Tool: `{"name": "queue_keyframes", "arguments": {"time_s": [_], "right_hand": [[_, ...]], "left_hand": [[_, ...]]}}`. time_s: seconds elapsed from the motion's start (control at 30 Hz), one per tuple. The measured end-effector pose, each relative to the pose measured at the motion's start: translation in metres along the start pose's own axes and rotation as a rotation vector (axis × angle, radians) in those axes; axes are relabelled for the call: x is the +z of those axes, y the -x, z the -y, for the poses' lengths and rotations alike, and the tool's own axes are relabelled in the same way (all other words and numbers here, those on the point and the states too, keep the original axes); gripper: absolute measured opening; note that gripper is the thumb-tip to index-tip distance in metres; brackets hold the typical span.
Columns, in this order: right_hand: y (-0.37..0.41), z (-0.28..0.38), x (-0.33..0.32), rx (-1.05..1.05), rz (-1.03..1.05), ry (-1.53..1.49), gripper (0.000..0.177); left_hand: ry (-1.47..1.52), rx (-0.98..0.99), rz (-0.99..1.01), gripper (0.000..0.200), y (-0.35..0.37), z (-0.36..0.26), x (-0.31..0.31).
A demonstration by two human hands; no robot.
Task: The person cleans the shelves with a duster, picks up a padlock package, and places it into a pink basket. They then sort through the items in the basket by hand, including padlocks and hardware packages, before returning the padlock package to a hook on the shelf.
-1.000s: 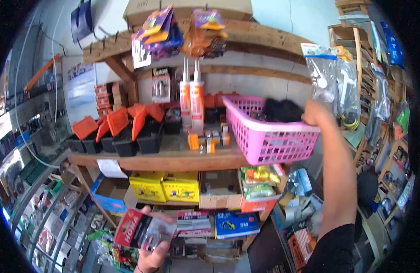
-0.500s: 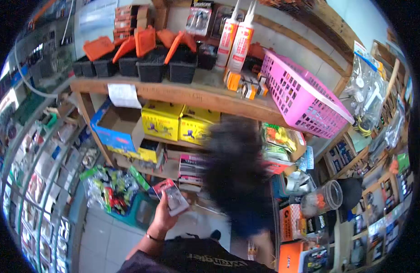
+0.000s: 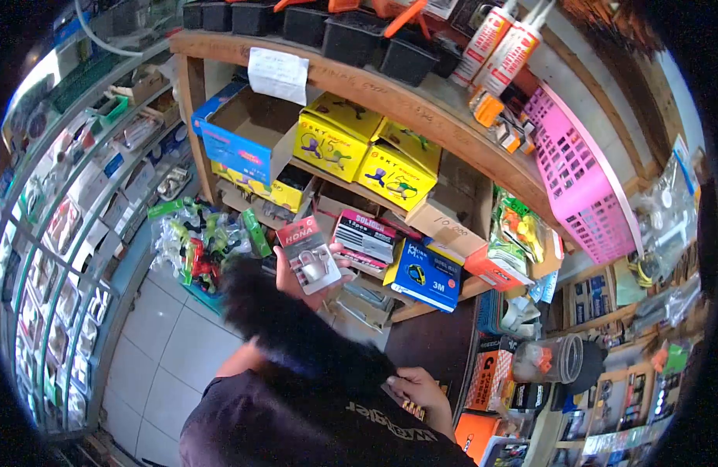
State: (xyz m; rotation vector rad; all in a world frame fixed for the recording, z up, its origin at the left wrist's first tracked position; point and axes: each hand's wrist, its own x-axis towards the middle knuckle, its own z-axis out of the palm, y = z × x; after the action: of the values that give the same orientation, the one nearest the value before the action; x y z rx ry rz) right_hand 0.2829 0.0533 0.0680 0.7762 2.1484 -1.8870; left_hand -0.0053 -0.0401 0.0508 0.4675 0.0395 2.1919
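Note:
My left hand holds a red and white blister pack with a silver padlock behind clear plastic, its front facing up. My right hand is low at the dark shirt, fingers curled inward; what they hold, if anything, is hidden. A dark, blurred, hair-like mass hangs between the hands and covers my left wrist. Bagged green and red items lie left of the pack.
Yellow boxes and an open blue box stand below a wooden shelf edge. A pink basket and sealant tubes are above. A blue box and clear jar stand at right; metal racks are at left.
The view has tilted down. The pack in my left hand now sits higher in view, before the shelf. The dark mass has shifted left and down, and my right hand has come into sight.

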Motion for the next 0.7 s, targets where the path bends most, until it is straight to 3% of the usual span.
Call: {"name": "queue_keyframes", "arguments": {"time_s": [0.07, 0.13, 0.17, 0.23, 0.27, 0.3, 0.33, 0.4, 0.47, 0.5, 0.53, 0.57, 0.6, 0.67, 0.7], "right_hand": [[-0.004, 0.007, 0.003, 0.044, -0.086, -0.027, 0.034], [-0.008, 0.012, 0.001, 0.228, -0.149, -0.182, 0.036], [-0.008, 0.014, -0.004, 0.233, -0.137, -0.169, 0.036], [-0.009, 0.018, -0.016, 0.143, 0.061, 0.112, 0.037], [-0.012, 0.017, -0.017, 0.144, 0.070, 0.115, 0.037], [-0.017, 0.016, -0.017, 0.150, -0.006, 0.044, 0.038], [-0.020, 0.020, -0.016, 0.156, -0.083, -0.027, 0.039], [-0.024, 0.026, -0.021, 0.192, -0.093, -0.100, 0.037], [-0.032, 0.009, -0.036, 0.109, 0.138, 0.069, 0.036], [-0.029, 0.029, -0.033, 0.197, 0.158, 0.158, 0.036], [-0.032, 0.027, -0.033, 0.193, 0.162, 0.157, 0.036], [-0.036, 0.022, -0.032, 0.149, 0.086, 0.131, 0.037], [-0.037, 0.018, -0.031, 0.108, 0.008, 0.104, 0.038], [-0.035, 0.018, -0.031, 0.166, 0.039, 0.099, 0.038], [-0.035, 0.020, -0.033, 0.220, 0.070, 0.099, 0.038]], "left_hand": [[0.028, -0.042, -0.151, 0.067, 0.005, -0.006, 0.019], [0.427, -0.023, 0.000, 0.068, 0.003, -0.011, 0.014], [0.161, 0.022, -0.337, 0.067, 0.001, -0.009, 0.014], [-0.210, 0.031, -0.101, 0.067, 0.006, -0.010, -0.011], [0.047, 0.020, -0.003, 0.066, 0.006, -0.013, -0.019], [-0.122, 0.033, -0.112, 0.067, 0.007, -0.016, -0.007], [0.084, 0.031, -0.102, 0.067, 0.005, -0.020, 0.006], [0.038, 0.051, -0.387, 0.066, 0.005, -0.023, 0.017], [-0.029, 0.134, -0.258, 0.066, 0.003, -0.018, -0.006], [-0.144, 0.147, -0.154, 0.067, 0.001, -0.021, -0.008], [0.066, 0.125, 0.019, 0.067, 0.005, -0.023, -0.008], [0.055, 0.111, -0.143, 0.069, 0.011, -0.025, -0.008], [0.054, 0.109, -0.146, 0.069, 0.012, -0.027, -0.005], [0.054, 0.063, -0.456, 0.066, 0.014, -0.029, -0.004], [0.055, 0.073, -0.362, 0.066, 0.012, -0.029, -0.007]]}}
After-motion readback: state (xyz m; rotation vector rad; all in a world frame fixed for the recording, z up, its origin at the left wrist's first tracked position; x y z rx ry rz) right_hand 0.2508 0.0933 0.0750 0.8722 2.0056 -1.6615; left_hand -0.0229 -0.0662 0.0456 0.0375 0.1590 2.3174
